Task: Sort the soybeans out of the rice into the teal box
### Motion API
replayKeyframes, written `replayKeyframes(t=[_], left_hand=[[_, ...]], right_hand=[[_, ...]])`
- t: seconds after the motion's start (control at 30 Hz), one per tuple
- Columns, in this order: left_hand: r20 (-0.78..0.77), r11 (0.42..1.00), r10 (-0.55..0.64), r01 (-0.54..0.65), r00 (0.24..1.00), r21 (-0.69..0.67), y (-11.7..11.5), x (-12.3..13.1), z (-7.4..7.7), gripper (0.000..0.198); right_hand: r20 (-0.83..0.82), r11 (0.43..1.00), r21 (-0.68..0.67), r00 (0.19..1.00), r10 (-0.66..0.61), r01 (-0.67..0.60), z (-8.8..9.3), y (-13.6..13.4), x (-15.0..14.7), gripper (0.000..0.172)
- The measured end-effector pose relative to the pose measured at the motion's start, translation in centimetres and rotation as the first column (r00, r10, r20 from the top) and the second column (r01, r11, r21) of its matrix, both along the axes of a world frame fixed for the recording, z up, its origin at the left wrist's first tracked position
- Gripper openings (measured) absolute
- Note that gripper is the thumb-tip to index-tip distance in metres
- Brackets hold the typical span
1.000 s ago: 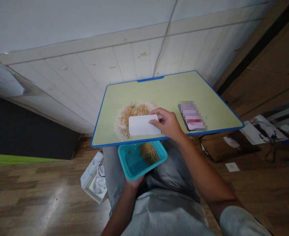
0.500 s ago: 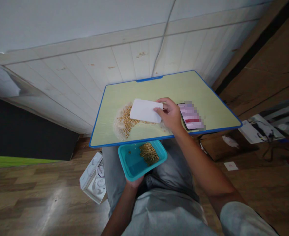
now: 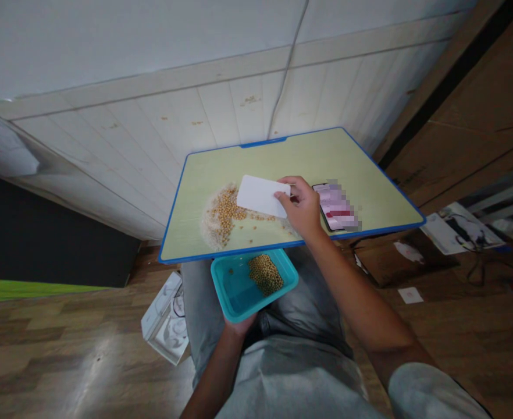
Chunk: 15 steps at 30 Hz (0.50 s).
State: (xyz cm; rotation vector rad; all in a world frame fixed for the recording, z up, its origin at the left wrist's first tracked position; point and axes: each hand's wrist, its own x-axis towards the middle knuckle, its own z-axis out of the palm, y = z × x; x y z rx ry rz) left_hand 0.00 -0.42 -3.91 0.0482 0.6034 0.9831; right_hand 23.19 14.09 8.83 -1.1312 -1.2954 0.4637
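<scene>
My right hand (image 3: 302, 203) pinches a white card (image 3: 260, 195) by its right end, above the table. Left of the card lies a heap of yellow soybeans (image 3: 225, 212) mixed with pale rice grains (image 3: 213, 230), and a thin trail of beans runs right beneath the card. My left hand (image 3: 241, 324) holds a turquoise plastic container (image 3: 234, 291) from below, just under the table's front edge; its fingers are mostly hidden. Inside the container, a pile of soybeans (image 3: 265, 274) sits towards the right, with a few at the left.
The small folding table (image 3: 304, 151) has a blue rim and stands against the white panelled wall (image 3: 152, 139). A phone (image 3: 335, 208) lies right of my hand. An opened white box (image 3: 167, 320) is on the floor at left, cardboard boxes (image 3: 378, 262) at right.
The card has shifted slightly right and tilted, showing more of the bean heap and several loose beans on the table. The container stays almost where it was.
</scene>
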Motion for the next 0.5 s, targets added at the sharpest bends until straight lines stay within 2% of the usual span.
replayKeyframes(t=[0.2, 0.37, 0.5], left_hand=[[0.009, 1.0, -0.025, 0.024, 1.0, 0.012, -0.07, -0.19, 0.05, 0.078], [0.005, 0.997, -0.046, 0.046, 0.999, 0.055, -0.25, -0.38, -0.46, 0.073], [0.018, 0.989, -0.081, 0.078, 0.997, 0.122, -0.23, -0.55, -0.74, 0.076]], right_hand=[[0.024, 1.0, 0.008, 1.0, -0.001, 0.0, 0.14, -0.1, 0.11, 0.024], [0.01, 0.99, -0.013, 0.99, 0.138, -0.138, 0.45, -0.53, 0.01, 0.033], [-0.013, 0.961, -0.081, 0.964, 0.264, -0.265, 0.49, -0.91, -0.13, 0.039]])
